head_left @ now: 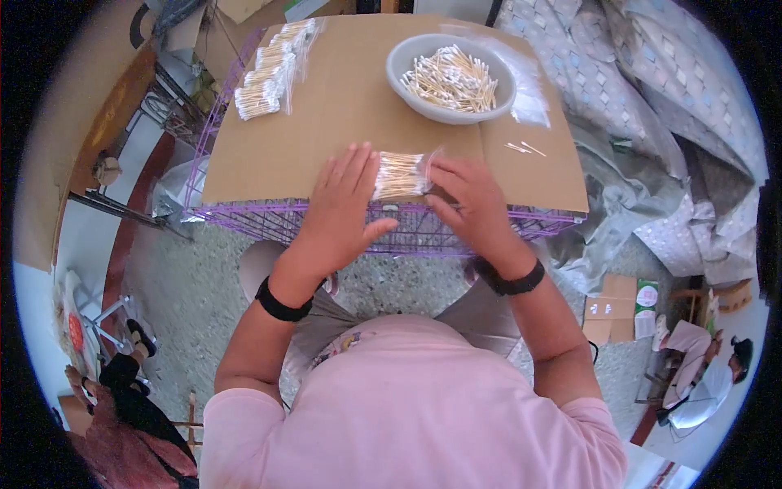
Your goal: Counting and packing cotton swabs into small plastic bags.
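A clear plastic bag of cotton swabs (400, 175) lies flat at the near edge of the cardboard, with its swabs running crosswise. My left hand (340, 204) rests flat against the bag's left end, fingers stretched out and thumb apart. At the bag's right end, the bent fingers and thumb of my right hand (471, 198) hold the clear plastic edge. Beyond my hands, a grey bowl (399, 85) is heaped with loose cotton swabs (453, 77). Several filled swab bags (273, 69) overlap in a row at the far left.
A cardboard sheet (342, 106) covers a purple wire cage (269, 220). Flat clear bags (529, 90) lie right of the bowl, near a few loose swabs (521, 148). Patterned sheeting (627, 90) bunches at the right. Two other people (130, 407) sit at either side.
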`<move>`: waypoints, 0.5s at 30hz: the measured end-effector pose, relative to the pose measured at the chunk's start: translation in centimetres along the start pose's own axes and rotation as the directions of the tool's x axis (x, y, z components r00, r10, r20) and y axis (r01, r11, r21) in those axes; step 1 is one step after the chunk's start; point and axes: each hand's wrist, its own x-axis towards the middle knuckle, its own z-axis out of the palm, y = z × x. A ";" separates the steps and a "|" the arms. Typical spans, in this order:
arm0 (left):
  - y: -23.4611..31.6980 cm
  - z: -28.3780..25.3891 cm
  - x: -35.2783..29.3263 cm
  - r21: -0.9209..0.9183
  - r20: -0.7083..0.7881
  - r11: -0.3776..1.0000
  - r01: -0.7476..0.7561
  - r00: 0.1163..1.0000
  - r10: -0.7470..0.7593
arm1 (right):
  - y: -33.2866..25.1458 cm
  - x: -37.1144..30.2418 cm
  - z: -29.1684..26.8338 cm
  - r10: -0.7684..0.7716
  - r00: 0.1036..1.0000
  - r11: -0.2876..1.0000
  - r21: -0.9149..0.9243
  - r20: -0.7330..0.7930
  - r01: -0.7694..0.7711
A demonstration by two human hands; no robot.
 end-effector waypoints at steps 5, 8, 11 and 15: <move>0.3 0.2 -0.3 0.046 0.045 0.999 -0.008 0.999 0.006 | 0.1 0.1 0.3 -0.001 0.984 0.995 -0.093 0.176 0.018; 0.1 0.2 -0.4 -0.083 -0.027 0.994 0.072 0.997 -0.075 | -0.2 -0.6 0.1 0.045 0.996 0.994 -0.104 0.075 -0.037; 0.0 0.4 -0.6 -0.611 -0.033 0.766 0.199 0.961 -0.276 | -0.8 -0.4 0.0 0.074 0.994 0.991 -0.121 0.081 -0.064; 0.1 2.9 0.9 -0.988 -0.062 0.157 0.003 0.910 -0.409 | -1.5 0.0 1.9 0.035 0.996 0.997 -0.074 0.085 -0.029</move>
